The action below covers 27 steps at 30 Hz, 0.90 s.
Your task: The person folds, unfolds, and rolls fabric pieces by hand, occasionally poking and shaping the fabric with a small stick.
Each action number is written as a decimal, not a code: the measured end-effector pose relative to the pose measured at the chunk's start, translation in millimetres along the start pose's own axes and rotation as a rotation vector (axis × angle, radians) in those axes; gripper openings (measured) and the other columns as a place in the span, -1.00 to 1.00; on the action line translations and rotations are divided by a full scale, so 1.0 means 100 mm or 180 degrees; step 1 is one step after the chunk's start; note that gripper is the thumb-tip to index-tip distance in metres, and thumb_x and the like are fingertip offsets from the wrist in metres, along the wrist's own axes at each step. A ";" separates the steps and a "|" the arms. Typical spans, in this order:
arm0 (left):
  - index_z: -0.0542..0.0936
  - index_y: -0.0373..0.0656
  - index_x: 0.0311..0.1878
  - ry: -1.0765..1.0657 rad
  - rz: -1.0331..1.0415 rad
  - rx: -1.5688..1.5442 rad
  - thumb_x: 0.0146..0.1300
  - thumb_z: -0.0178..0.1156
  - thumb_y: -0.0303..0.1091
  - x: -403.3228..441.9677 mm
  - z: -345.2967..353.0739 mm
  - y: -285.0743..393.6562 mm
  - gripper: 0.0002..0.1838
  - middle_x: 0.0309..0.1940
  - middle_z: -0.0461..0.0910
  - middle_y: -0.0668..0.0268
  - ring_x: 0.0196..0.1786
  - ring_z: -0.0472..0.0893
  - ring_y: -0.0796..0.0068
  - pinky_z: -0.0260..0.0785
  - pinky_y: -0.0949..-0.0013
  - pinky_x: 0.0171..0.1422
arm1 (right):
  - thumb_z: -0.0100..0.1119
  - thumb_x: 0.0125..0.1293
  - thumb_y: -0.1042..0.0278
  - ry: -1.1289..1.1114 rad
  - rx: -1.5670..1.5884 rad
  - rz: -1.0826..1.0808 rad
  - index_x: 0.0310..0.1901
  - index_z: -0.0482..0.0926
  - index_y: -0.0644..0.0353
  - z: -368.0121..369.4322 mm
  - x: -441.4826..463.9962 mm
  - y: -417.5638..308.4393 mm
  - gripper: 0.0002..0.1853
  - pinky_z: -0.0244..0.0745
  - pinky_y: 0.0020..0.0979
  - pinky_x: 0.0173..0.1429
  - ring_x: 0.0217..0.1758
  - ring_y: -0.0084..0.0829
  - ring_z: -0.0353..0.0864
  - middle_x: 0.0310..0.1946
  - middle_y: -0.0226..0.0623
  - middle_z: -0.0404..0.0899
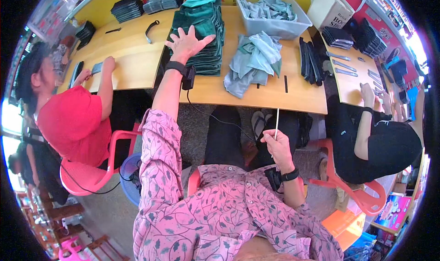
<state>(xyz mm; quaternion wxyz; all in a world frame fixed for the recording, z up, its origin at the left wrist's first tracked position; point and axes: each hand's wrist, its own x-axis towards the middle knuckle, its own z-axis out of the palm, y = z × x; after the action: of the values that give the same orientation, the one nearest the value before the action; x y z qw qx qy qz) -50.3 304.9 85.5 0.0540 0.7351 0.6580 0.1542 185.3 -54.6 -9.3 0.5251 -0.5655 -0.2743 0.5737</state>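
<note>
My left hand (187, 45) lies with spread fingers on a tall pile of dark green velvety fabric pieces (201, 62), whose top piece is folded back at the far end. In front of my body, over my lap, my right hand (278, 147) is closed around a thin whitish stick (277, 121) that points up toward the table edge. Right of the pile, a loose heap of grey-green cloth pieces (254, 59) rests on the table and hangs slightly toward its front edge.
A clear plastic bin (275, 29) of similar cloth stands behind the heap, beside a white bag (330, 9). Folded dark stacks (310, 62) lie right. Co-workers sit on both sides, one in a red shirt (73, 119), one in black (389, 146). A cable (206, 112) hangs below the table.
</note>
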 end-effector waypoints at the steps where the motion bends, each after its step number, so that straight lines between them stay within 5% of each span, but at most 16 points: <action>1: 0.31 -0.01 0.44 0.0097 0.0025 -0.0024 -0.02 0.08 0.60 -0.03 -0.04 0.04 0.09 0.48 0.08 -0.10 0.50 0.02 -0.32 -0.33 -0.53 0.41 | 0.15 0.41 0.39 0.0006 0.0011 0.0000 -0.08 0.52 0.26 -0.01 0.00 0.01 -0.85 0.08 -0.68 -0.63 -0.67 -0.81 0.22 -0.41 -0.35 0.62; 5: 0.39 0.03 0.37 0.0830 0.0787 0.0118 -0.01 0.21 0.44 -0.16 -0.07 0.38 -0.05 0.49 0.13 0.10 0.51 0.07 -0.19 -0.32 -0.53 0.41 | 0.15 0.40 0.40 -0.0030 0.0012 0.0058 -0.09 0.53 0.26 -0.03 0.04 0.06 -0.85 0.09 -0.68 -0.61 -0.65 -0.80 0.23 -0.40 -0.36 0.62; 8: 0.40 0.06 0.37 0.0549 0.0941 -0.0049 0.00 0.23 0.41 -0.16 0.00 0.55 -0.08 0.47 0.16 0.09 0.52 0.05 -0.19 -0.35 -0.56 0.40 | 0.15 0.40 0.41 0.0003 -0.0149 0.0047 -0.09 0.54 0.26 -0.01 0.03 0.03 -0.86 0.14 -0.67 -0.56 -0.60 -0.79 0.27 -0.39 -0.37 0.63; 9: 0.43 0.06 0.35 -0.0101 0.0776 -0.0154 0.03 0.25 0.35 -0.14 -0.02 0.59 -0.14 0.48 0.13 0.09 0.52 0.01 -0.28 -0.38 -0.59 0.40 | 0.15 0.39 0.42 0.0065 -0.0286 -0.0042 -0.10 0.55 0.26 0.00 0.03 0.02 -0.86 0.17 -0.66 -0.52 -0.58 -0.79 0.29 -0.39 -0.38 0.63; 14: 0.55 0.02 0.22 0.0301 0.0673 0.0185 0.07 0.29 0.22 -0.26 0.18 0.85 -0.30 0.48 0.10 0.11 0.46 0.02 -0.45 -0.30 -0.57 0.40 | 0.15 0.39 0.44 0.0230 -0.0249 -0.0043 -0.11 0.56 0.26 -0.08 0.02 0.04 -0.88 0.20 -0.65 -0.49 -0.54 -0.78 0.32 -0.39 -0.40 0.64; 16: 0.58 0.10 0.17 0.0863 0.0889 0.0363 0.07 0.29 0.18 -0.32 0.21 1.02 -0.38 0.48 0.13 0.19 0.46 0.14 -0.22 -0.16 -0.52 0.36 | 0.15 0.39 0.44 0.0268 -0.0302 -0.0001 -0.11 0.57 0.26 -0.10 0.01 0.07 -0.88 0.20 -0.65 -0.49 -0.55 -0.77 0.32 -0.40 -0.39 0.64; 17: 0.61 0.10 0.09 0.0774 0.1184 0.0213 0.10 0.31 -0.02 -0.36 0.21 1.10 -0.53 0.40 0.26 0.20 0.43 0.23 -0.03 -0.03 -0.43 0.33 | 0.15 0.38 0.44 0.0230 -0.0259 0.0013 -0.12 0.57 0.26 -0.10 0.02 0.08 -0.88 0.20 -0.65 -0.50 -0.55 -0.77 0.32 -0.40 -0.39 0.64; 24: 0.59 0.15 0.16 0.0270 0.2103 -0.0685 0.17 0.25 -0.29 -0.26 0.90 1.43 -0.57 0.31 0.40 0.26 0.44 0.27 0.16 0.05 -0.38 0.33 | 0.16 0.38 0.45 0.0148 -0.0196 -0.0057 -0.11 0.57 0.27 -0.04 -0.01 0.04 -0.88 0.18 -0.64 -0.51 -0.57 -0.78 0.30 -0.40 -0.39 0.64; 27: 0.66 0.09 0.01 0.0778 0.2544 -0.0806 0.15 0.18 -0.39 -0.28 1.05 1.49 -0.66 0.16 0.50 0.32 0.32 0.36 0.15 0.07 -0.36 0.29 | 0.16 0.39 0.43 0.0168 -0.0206 -0.0083 -0.11 0.57 0.26 -0.06 -0.03 0.07 -0.88 0.16 -0.65 -0.52 -0.58 -0.79 0.29 -0.40 -0.40 0.64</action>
<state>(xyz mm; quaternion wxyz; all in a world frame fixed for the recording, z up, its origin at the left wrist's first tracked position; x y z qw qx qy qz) 120.2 271.0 24.1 0.0015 0.8959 0.2993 0.3283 188.9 -60.8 -15.9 0.5211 -0.5935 -0.2861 0.5425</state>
